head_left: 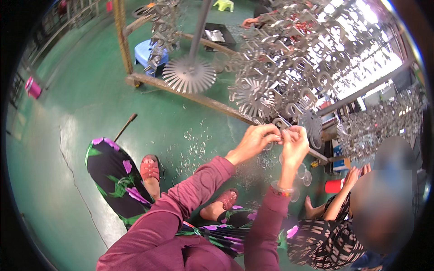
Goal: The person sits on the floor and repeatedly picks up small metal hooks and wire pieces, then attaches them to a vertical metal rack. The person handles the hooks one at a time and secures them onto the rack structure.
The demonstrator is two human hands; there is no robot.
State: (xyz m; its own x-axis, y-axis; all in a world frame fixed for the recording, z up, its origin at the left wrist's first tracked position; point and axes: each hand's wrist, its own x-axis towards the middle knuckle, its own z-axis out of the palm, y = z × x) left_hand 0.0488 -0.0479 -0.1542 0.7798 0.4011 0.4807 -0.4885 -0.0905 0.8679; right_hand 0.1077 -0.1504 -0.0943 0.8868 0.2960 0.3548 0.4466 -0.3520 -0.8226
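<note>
My left hand [257, 141] and my right hand [296, 143] meet in front of me at the lower edge of a dense cluster of hanging grey metal parts [280, 67]. The fingers of both are pinched together, almost touching. What they hold is too small and too hidden to make out; a ring-shaped metal part [281, 123] hangs just behind the fingertips. Beside my right hand hangs a slotted metal disc [311, 124]. Clear round rings [307, 178] hang below my right hand, near the bracelet on that wrist.
A wooden frame rail [199, 97] crosses ahead, with another slotted disc [189, 77] on a pole above it. Thin ring scraps [194, 144] litter the green floor. To the right sits a co-worker [325, 235], hands raised, near a red container [334, 185]. A blue stool [147, 54] stands beyond.
</note>
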